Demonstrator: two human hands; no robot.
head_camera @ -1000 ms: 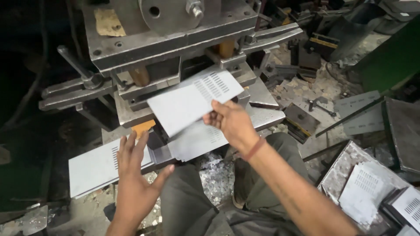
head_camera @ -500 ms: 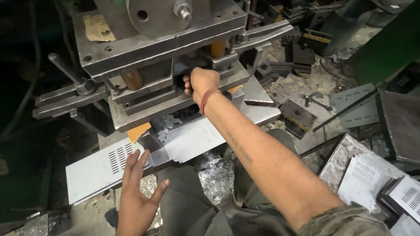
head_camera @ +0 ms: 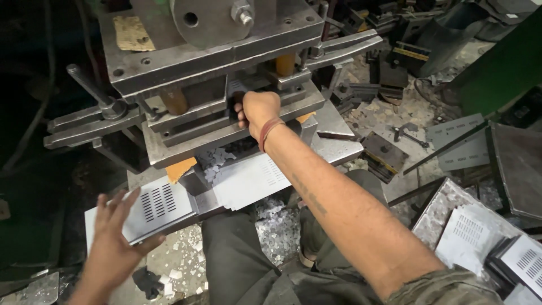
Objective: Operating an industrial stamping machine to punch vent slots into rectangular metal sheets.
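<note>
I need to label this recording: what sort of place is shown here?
Probably a small metal-stamping workshop: a heavy steel press, slotted sheet-metal panels beside it, and punched metal scraps littering the floor.

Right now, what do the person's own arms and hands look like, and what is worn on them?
Both hands are bare, no gloves. The right hand has a thin reddish-brown band around the wrist, and the forearm is bare with faint dark markings along it, too blurred to make out. An olive-grey sleeve is pushed up near the elbow. The left hand shows no band or sleeve in view.
</note>
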